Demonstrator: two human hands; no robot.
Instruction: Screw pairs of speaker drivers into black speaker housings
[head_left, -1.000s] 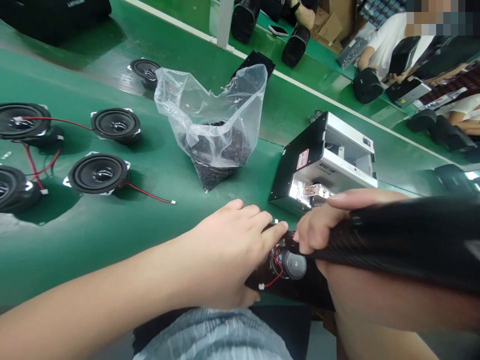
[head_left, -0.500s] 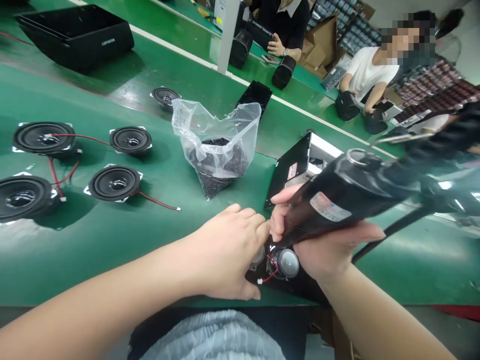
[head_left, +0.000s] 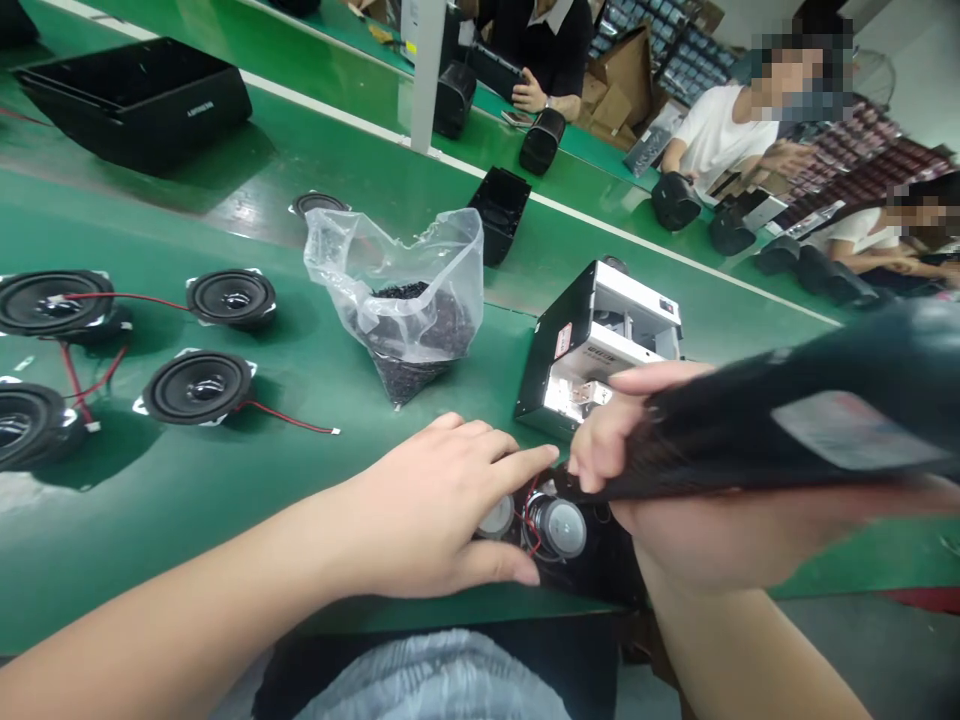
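My right hand (head_left: pixel 697 520) is closed around a black electric screwdriver (head_left: pixel 735 430), which is tilted and smeared by motion. Its tip is hidden behind my fingers. Below it lies a black speaker panel (head_left: pixel 600 560) at the table's near edge, bearing two speaker drivers, magnets up. One silver driver magnet (head_left: pixel 565 528) shows fully, with a red wire (head_left: pixel 531 525) beside it; the other is partly covered by my left hand (head_left: pixel 450 510). That hand rests over the panel's left part, thumb and index finger stretched apart. A screw feeder (head_left: pixel 555 350) stands just beyond.
A clear plastic bag (head_left: pixel 450 290) of small black screws stands mid-table. Several loose speaker drivers (head_left: pixel 199 387) lie at left, some with red wires. A black speaker cabinet (head_left: pixel 142 105) sits far left, a black housing (head_left: pixel 501 215) beyond the bag. Co-workers sit across the green table (head_left: pixel 300 540).
My right hand has moved right with the screwdriver, now tipped closer to level. My left index finger has straightened and spread from the thumb. The camera view has shifted slightly, uncovering the screw feeder.
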